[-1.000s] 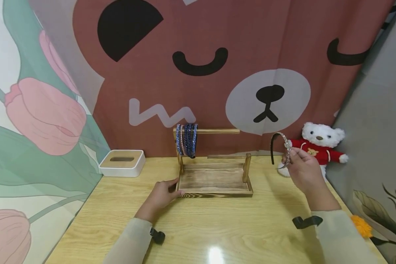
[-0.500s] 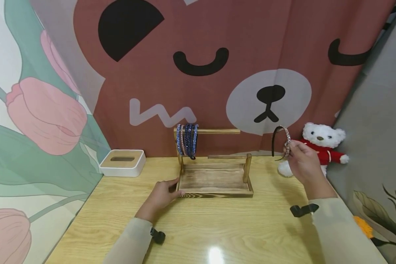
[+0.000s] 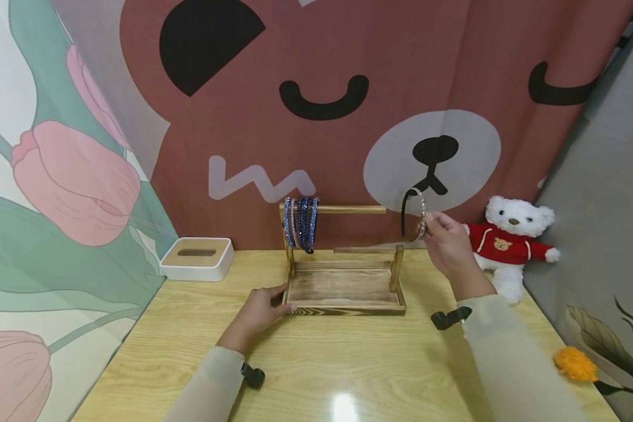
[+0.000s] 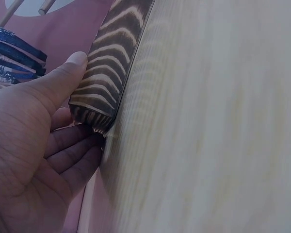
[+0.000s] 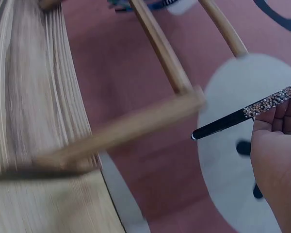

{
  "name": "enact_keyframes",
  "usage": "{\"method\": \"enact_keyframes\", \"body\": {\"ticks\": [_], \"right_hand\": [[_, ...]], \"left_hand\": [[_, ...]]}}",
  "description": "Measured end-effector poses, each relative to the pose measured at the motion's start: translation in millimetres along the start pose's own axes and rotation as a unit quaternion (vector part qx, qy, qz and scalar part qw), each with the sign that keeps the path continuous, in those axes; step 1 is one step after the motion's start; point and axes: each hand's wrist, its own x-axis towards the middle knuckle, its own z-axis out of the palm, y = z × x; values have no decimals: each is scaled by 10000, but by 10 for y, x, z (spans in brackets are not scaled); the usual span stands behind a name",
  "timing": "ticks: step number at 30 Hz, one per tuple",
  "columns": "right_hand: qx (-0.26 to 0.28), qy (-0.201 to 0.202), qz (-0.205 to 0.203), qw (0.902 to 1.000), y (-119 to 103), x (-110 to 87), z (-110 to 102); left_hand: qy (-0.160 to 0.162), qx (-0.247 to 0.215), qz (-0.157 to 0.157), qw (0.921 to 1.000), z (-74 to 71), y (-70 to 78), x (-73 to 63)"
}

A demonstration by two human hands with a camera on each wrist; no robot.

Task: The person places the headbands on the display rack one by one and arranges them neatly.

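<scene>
A wooden rack (image 3: 343, 311) stands on the table, with a tray-like base and an upper bar (image 3: 354, 209). Several glittery headbands (image 3: 304, 225), blue and pink, hang at the bar's left end. My left hand (image 3: 257, 316) grips the base's front left corner, the thumb (image 4: 77, 60) along the dark-grained front side and the other fingers curled at its end. Up in the air, right of the bar's free end, my right hand (image 3: 450, 244) pinches a black headband (image 5: 271, 103) by its beaded side. Its plain end points toward the rack in the right wrist view.
At the back left is a white box with a wooden lid (image 3: 197, 259). A white teddy bear (image 3: 511, 249) in a red sweater sits at the back right, beyond the right hand. An orange flower (image 3: 576, 363) lies at the table's right edge. A printed curtain (image 3: 327, 158) hangs behind.
My right hand has carried the black headband left and up toward the bar's free end, uncovering the teddy bear. The left hand and the rack have stayed in place.
</scene>
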Motion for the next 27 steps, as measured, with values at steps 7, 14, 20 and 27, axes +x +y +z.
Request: {"method": "enact_keyframes", "body": {"ticks": [7, 14, 20, 27], "right_hand": [[-473, -21, 249, 9986, 203, 100, 392], [-661, 96, 409, 9969, 375, 139, 773], [-847, 192, 605, 9944, 511, 161, 1050], [-1605, 513, 1003, 9806, 715, 163, 1324]], "left_hand": [[36, 95, 20, 9999, -4, -3, 13], [10, 78, 7, 10000, 7, -5, 8], [38, 51, 40, 10000, 4, 14, 1], [32, 69, 49, 10000, 6, 3, 2]]}}
